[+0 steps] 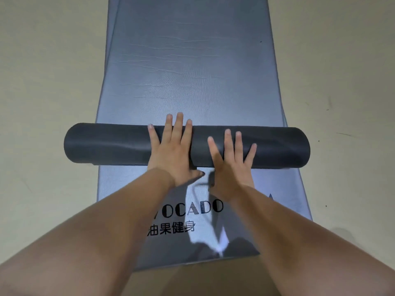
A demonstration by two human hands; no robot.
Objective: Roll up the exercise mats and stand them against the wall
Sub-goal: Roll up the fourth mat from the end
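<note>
A dark rolled part of an exercise mat [111,144] lies crosswise on the floor. Beyond it the unrolled blue-grey stretch of mat [192,71] runs away from me. On my side of the roll lies a flat blue-grey mat surface [119,189] printed with black lettering. My left hand [171,148] presses flat on the middle of the roll, fingers straight and spread, tips reaching over its far side. My right hand [232,161] rests flat on the roll just to the right, fingers also straight.
Beige floor [42,82] surrounds the mat on both sides. At the far left a second mat edge [111,28] peeks out beside the top layer. No wall shows in this view.
</note>
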